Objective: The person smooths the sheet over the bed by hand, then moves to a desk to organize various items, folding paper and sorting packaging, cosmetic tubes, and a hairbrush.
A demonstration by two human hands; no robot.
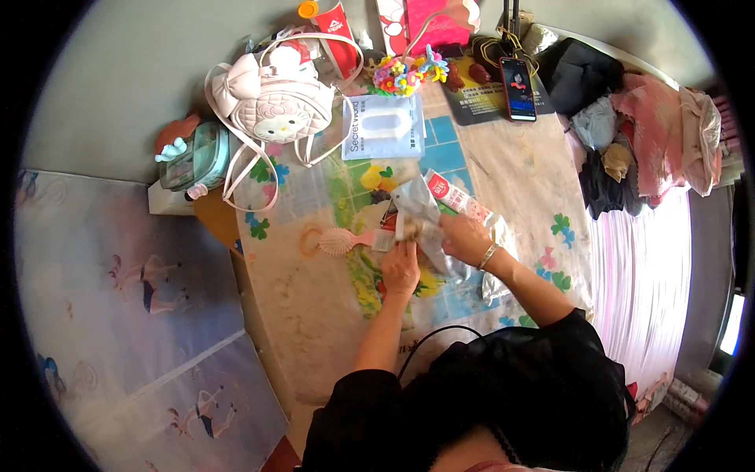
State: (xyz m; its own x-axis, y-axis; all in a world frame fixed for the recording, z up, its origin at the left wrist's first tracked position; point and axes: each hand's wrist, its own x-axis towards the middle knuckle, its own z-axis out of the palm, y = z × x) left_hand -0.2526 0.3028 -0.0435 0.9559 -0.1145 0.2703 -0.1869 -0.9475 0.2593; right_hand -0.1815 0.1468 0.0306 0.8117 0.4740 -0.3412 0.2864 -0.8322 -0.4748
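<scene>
Over the middle of the table, my left hand (400, 271) has its fingers closed at the lower edge of a silvery plastic bag (417, 198). My right hand (464, 239), with a bracelet on the wrist, is closed on the right side of the same bag. What lies inside the bag cannot be made out. A pink hairbrush (340, 241) lies just left of my left hand. Behind my right hand is a red and white tube-like packet (454, 196). A crumpled clear wrapper (493, 288) lies below my right wrist.
A white kitty-face bag (281, 108) with straps, a teal container (193, 161) and a "Secret World" pouch (383, 128) are at the back left. Colourful flower hair ties (409, 74) and an upright phone (517, 90) stand behind. Clothes (657, 134) are piled at right.
</scene>
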